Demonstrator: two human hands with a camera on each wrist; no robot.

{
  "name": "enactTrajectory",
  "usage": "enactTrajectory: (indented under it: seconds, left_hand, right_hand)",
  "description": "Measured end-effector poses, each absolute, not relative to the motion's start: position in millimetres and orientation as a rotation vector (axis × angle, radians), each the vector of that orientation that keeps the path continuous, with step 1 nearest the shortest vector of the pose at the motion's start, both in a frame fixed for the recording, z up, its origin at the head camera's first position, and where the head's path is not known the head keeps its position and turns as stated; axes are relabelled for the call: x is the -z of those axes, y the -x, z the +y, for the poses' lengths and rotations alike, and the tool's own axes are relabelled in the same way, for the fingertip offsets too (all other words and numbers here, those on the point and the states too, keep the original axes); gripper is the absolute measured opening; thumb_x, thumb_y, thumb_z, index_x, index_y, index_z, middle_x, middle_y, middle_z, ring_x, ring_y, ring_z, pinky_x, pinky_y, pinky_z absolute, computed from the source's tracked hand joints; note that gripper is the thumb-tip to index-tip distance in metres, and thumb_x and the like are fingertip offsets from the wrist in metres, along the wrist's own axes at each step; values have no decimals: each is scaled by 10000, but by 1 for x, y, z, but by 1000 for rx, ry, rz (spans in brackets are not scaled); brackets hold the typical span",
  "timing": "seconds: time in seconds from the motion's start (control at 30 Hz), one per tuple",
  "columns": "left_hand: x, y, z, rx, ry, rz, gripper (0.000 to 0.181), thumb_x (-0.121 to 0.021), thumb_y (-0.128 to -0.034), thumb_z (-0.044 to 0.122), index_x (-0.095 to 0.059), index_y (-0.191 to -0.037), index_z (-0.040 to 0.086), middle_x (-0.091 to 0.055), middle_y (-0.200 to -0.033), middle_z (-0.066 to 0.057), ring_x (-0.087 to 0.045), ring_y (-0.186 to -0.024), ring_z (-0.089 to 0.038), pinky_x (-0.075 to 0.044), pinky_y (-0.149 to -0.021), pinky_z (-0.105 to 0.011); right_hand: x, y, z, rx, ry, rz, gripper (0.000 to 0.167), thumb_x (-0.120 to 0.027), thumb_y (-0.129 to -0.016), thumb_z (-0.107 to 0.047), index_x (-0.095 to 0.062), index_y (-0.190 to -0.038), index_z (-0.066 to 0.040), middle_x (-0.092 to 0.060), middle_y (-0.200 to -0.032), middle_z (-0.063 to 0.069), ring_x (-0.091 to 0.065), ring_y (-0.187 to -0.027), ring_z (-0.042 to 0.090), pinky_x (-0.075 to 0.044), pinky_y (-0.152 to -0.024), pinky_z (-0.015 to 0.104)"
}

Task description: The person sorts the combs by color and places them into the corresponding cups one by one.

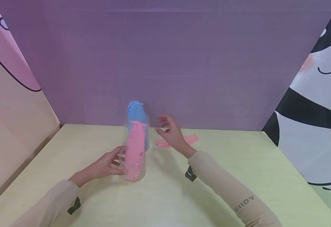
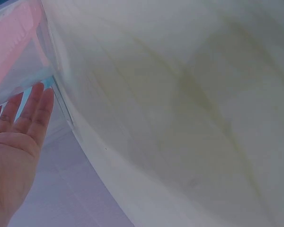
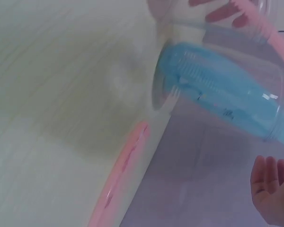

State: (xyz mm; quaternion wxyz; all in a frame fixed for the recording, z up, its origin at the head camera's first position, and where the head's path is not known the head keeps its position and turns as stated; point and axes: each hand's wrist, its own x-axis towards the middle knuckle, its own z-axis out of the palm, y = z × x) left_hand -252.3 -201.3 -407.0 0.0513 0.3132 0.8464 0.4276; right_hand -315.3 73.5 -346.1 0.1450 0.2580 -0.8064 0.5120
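Observation:
A pink comb (image 1: 135,145) stands upright in a clear plastic cup (image 1: 144,173) near the middle of the table. My left hand (image 1: 105,164) holds this cup from its left side, thumb at the front and fingers behind; in the left wrist view the left hand (image 2: 19,142) lies along the cup wall. Just behind stands a second clear cup (image 3: 208,116) with blue combs (image 3: 217,90) in it. To its right, my right hand (image 1: 171,132) hovers with nothing in it, fingers loosely bent. Another pink comb (image 1: 192,139) lies flat on the table, partly hidden behind the right hand.
The pale wooden table (image 1: 225,176) meets a purple backdrop (image 1: 182,63) right behind the rear cup. Printed cartoon panels stand at both sides, a panda panel (image 1: 318,126) on the right and a pink one (image 1: 12,56) on the left.

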Motion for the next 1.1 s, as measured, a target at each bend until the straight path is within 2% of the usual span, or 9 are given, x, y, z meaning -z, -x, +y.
enactTrajectory:
  seconds: [0.33, 0.47, 0.63, 0.9, 1.1]
  left_hand:
    - [407, 253, -201, -1308, -918, 2575, 818, -766, -733, 267, -295, -1385, 116, -495, -1300, -110, -579, -1070, -279, -524, -831, -277]
    - [407, 253, -201, -1311, -931, 2575, 810, -768, -732, 250, -300, -1380, 116, -499, -1292, -114, -584, -1062, -280, -523, -830, -286]
    - [407, 253, -200, -1306, -948, 2578, 799, -763, -737, 257, -304, -1372, 99, -501, -1281, -140, -583, -1054, -298, -531, -827, -318]
    - [408, 253, -200, -1300, -917, 2582, 801, -766, -733, 257, -308, -1375, 118, -495, -1292, -117, -580, -1066, -281, -522, -834, -288]
    - [406, 252, -200, -1298, -934, 2575, 796, -758, -744, 257, -302, -1374, 91, -491, -1288, -148, -575, -1068, -306, -530, -836, -341]
  right_hand:
    - [369, 337, 100, -1365, -808, -2410, 440, -642, -806, -9, -472, -1208, 50, -525, -1103, 246, -523, -941, 366, -508, -714, 337]
    - [377, 346, 110, -1313, -820, -2502, 433, -631, -815, -12, -462, -1210, 50, -521, -1107, 208, -508, -981, 381, -506, -776, 410]
    - [385, 355, 121, -1212, -836, -2598, 401, -623, -818, -10, -469, -1186, 30, -514, -1124, 227, -500, -1031, 403, -459, -870, 517]
    - [392, 362, 134, -1126, -828, -2732, 399, -599, -821, 14, -461, -1193, 56, -499, -1177, 255, -484, -1081, 415, -401, -956, 526]
    - [396, 366, 139, -1047, -806, -2854, 419, -604, -816, -16, -464, -1206, 49, -497, -1217, 242, -467, -1124, 395, -404, -963, 486]
